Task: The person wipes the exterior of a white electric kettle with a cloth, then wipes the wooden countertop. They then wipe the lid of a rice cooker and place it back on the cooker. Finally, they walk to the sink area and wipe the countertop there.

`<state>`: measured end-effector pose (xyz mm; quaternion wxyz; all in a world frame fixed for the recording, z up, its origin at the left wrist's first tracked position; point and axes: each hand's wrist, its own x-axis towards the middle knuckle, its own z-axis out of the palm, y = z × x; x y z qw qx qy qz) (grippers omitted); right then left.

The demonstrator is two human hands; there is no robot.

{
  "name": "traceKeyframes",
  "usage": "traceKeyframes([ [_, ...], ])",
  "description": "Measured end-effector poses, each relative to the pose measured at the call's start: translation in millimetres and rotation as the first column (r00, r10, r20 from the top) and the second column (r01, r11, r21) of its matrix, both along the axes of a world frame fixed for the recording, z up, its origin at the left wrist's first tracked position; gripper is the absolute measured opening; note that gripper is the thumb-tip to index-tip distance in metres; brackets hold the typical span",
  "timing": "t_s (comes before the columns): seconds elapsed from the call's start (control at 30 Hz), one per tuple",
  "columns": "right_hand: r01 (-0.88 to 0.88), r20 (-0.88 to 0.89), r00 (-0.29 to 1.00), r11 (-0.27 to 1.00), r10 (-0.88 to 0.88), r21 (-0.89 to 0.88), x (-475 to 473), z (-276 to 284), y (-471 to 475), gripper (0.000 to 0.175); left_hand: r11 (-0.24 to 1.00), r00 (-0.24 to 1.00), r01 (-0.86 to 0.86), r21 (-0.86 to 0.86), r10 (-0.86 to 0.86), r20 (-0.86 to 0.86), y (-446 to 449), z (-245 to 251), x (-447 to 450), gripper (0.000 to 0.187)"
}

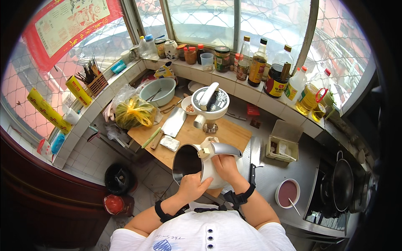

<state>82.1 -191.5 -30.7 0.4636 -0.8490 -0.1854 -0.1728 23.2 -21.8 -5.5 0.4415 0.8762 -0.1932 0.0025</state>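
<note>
A white soymilk maker's jug (216, 172) with a dark metal inside lies tilted on its side before me, its mouth towards the left. My left hand (192, 187) grips its rim from below. My right hand (225, 166) is around the grey and white handle at the top. Beyond the jug, the machine's white head (210, 102) with a patterned top stands on a wooden cutting board (234, 130). A small bowl of nuts or beans (189, 106) sits beside that head. A cleaver (256, 152) lies to the right of the board.
On the left are a yellow bag of greens (135, 113) and a green basin (158, 91). To the right are a bowl of purplish liquid with a spoon (287, 193), a condiment box (282, 147) and a wok (343, 185). Sauce bottles (258, 67) line the tiled ledge.
</note>
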Motion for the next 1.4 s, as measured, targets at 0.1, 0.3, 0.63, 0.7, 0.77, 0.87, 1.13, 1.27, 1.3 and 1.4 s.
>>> traceKeyframes([
  [0.1, 0.024, -0.033, 0.999, 0.999, -0.026, -0.034, -8, -3, -3, 0.043, 1.0, 0.999, -0.001, -0.006, 0.001, -0.037, 0, 3, -1, 0.033],
  [0.3, 0.094, 0.02, 0.996, 0.991, -0.092, -0.095, -33, -14, -4, 0.049, 0.997, 0.993, -0.052, -0.064, 0.045, -0.108, 4, 7, 0, 0.034],
  [0.63, 0.187, 0.162, 0.973, 0.973, -0.165, -0.132, -50, -22, -6, 0.053, 0.992, 0.981, -0.072, -0.106, 0.051, -0.185, 14, 8, 9, 0.035],
  [0.7, 0.184, 0.166, 0.973, 0.972, -0.159, -0.145, -53, -24, -10, 0.054, 0.992, 0.98, -0.075, -0.102, 0.055, -0.189, 15, 8, 10, 0.036],
  [0.77, 0.186, 0.162, 0.974, 0.97, -0.16, -0.155, -57, -28, -13, 0.054, 0.994, 0.979, -0.075, -0.074, 0.059, -0.195, 15, 7, 10, 0.038],
  [0.87, 0.199, 0.16, 0.972, 0.966, -0.173, -0.164, -63, -33, -16, 0.053, 0.996, 0.973, -0.072, -0.058, 0.057, -0.225, 13, 8, 9, 0.04],
  [1.13, 0.229, 0.183, 0.962, 0.962, -0.201, -0.146, -72, -47, -22, 0.057, 0.993, 0.98, -0.075, -0.094, 0.056, -0.189, 14, 10, 7, 0.039],
  [1.27, 0.283, 0.104, 0.957, 0.947, -0.27, -0.153, -82, -64, -35, 0.05, 0.99, 0.977, -0.097, -0.099, 0.075, -0.199, 17, 5, 1, 0.037],
  [1.3, 0.323, 0.045, 0.946, 0.934, -0.32, -0.15, -82, -68, -40, 0.048, 0.988, 0.98, -0.102, -0.118, 0.079, -0.18, 18, 4, 0, 0.036],
  [1.4, 0.409, -0.131, 0.896, 0.904, -0.424, -0.127, -82, -69, -64, 0.044, 0.979, 0.984, -0.121, -0.161, 0.097, -0.15, 19, 2, -1, 0.036],
])
